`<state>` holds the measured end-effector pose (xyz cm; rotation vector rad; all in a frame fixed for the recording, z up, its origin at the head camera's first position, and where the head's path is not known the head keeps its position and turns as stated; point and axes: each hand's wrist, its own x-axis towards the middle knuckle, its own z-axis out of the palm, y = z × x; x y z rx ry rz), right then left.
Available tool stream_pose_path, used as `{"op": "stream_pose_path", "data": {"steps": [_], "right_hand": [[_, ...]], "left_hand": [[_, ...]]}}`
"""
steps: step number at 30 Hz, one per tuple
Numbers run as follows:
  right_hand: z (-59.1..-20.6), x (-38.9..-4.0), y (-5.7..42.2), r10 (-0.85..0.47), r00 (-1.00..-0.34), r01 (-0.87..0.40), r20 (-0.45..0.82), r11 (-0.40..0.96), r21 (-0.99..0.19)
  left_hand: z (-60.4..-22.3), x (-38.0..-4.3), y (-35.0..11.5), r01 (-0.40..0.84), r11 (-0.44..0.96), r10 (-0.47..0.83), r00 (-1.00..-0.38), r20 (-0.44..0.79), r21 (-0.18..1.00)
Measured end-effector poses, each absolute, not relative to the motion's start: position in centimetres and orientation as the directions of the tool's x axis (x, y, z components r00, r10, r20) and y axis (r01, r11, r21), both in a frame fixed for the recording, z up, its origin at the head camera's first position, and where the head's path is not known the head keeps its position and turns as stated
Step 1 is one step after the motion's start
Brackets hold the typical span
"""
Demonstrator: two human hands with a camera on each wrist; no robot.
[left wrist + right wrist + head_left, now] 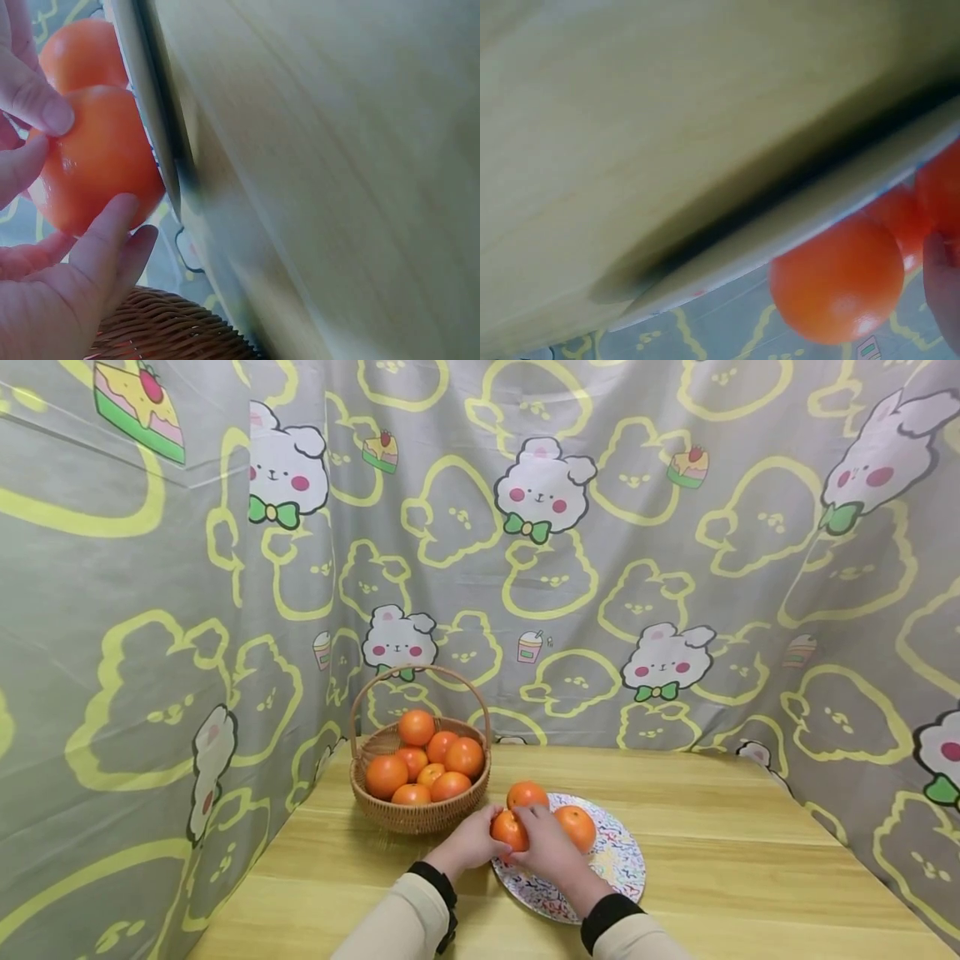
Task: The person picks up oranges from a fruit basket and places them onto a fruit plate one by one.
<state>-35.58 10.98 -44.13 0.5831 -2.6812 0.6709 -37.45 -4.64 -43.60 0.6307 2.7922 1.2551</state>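
Observation:
Both hands meet around one orange at the left side of a round speckled plate. The left hand holds it from the left, with fingers against its lower side in the left wrist view. From the right, the right hand grips the same fruit with its thumb and fingers. Two more oranges lie on the plate: one behind and another to the right. In the right wrist view only part of the right hand shows.
Left of the plate stands a wicker basket with a tall arched handle, holding several oranges. Everything rests on a wooden table. A patterned cloth hangs behind and along both sides.

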Motion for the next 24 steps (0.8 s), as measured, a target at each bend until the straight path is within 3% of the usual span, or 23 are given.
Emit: {"op": "stream_pose_path", "data": {"steps": [7,24], "right_hand": [[-44.36,-35.96,10.51,-0.299,-0.857,-0.449,0.421,0.832,-0.325],[-43.99,-36.21,10.45,-0.300,-0.879,-0.437,0.370,0.817,-0.375]], "left_hand": [[-43.50,-37.57,-4.50,0.396,0.614,0.373,-0.908,0.191,0.683],[-43.43,-37.74,-4.79,0.391,0.606,0.359,-0.912,0.201,0.692]]}}
